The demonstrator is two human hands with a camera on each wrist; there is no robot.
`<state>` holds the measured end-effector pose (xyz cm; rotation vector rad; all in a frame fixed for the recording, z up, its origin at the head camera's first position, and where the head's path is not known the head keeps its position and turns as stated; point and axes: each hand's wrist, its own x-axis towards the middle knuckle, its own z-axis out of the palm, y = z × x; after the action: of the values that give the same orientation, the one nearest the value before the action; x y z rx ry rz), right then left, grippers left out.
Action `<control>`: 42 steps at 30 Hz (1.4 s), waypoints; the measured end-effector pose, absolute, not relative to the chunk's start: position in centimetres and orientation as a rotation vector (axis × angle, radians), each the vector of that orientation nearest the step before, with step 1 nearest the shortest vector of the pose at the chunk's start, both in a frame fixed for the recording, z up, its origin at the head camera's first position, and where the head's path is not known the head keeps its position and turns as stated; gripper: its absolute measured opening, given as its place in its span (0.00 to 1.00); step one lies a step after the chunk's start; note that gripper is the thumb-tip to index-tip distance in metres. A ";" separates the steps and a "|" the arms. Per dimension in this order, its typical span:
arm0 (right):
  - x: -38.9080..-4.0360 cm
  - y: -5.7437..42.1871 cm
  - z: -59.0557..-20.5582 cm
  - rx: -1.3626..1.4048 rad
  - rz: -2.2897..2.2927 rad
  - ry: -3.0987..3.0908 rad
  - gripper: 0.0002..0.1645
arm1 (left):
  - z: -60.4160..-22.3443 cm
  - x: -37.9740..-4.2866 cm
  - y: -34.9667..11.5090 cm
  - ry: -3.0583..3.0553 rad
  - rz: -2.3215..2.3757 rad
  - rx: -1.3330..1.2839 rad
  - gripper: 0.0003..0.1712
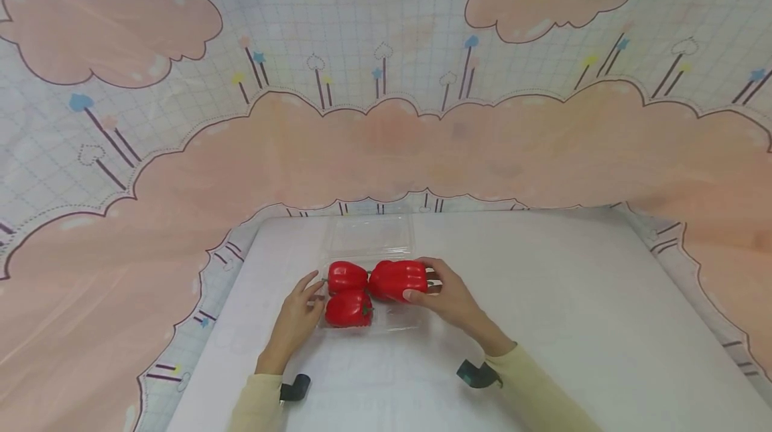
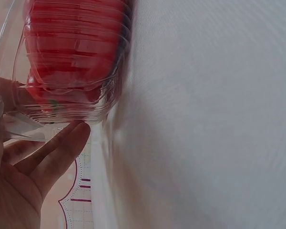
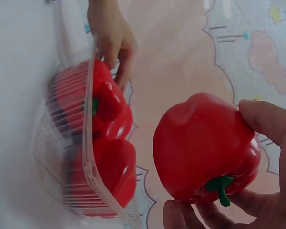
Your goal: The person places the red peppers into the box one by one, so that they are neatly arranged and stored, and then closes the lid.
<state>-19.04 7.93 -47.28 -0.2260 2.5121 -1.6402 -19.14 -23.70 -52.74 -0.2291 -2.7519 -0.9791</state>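
Glossy red bell pepper (image 3: 202,148) gripped in right hand (image 1: 451,295); beside grip, clear plastic box (image 3: 89,148), three peppers (image 3: 117,162); beyond, straight-fingered left hand (image 1: 299,311).

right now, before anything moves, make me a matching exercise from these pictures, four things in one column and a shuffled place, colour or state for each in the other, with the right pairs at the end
Things
1. left hand
2. right hand
3. clear lid
4. right sleeve

Place, colour or state
A. open, on the far side of the peppers
B. pale yellow
C. holding a red pepper
D. at the left side of the clear container, with no pepper in its grip

Right pairs
1-D
2-C
3-A
4-B
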 end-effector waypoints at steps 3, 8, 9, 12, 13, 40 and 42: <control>-19.1 7.5 -47.6 -0.255 -1.633 2.518 0.43 | -52.8 -19.2 -23.8 -2.752 -0.980 -0.231 0.23; -19.0 7.0 -47.9 -0.300 -1.621 2.528 0.40 | -52.8 -19.2 -23.7 -2.754 -0.985 -0.225 0.23; -18.9 6.8 -47.9 -0.308 -1.615 2.532 0.40 | -52.8 -19.2 -23.7 -2.754 -0.987 -0.223 0.23; -18.9 6.5 -48.0 -0.333 -1.597 2.531 0.40 | -52.8 -19.3 -23.7 -2.754 -0.987 -0.211 0.23; -18.9 6.4 -48.0 -0.338 -1.585 2.534 0.41 | -52.9 -19.3 -23.7 -2.757 -0.989 -0.207 0.23; -18.9 5.1 -48.9 -0.421 -1.381 2.684 0.45 | -53.1 -19.4 -23.7 -2.761 -0.979 -0.197 0.24; -18.9 5.1 -49.1 -0.427 -1.368 2.682 0.45 | -53.0 -19.3 -23.7 -2.761 -0.983 -0.194 0.24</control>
<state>-18.94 5.07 -49.09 -0.4271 2.6824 -1.3681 -19.32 -23.71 -53.04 -0.1936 -2.7610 -0.9826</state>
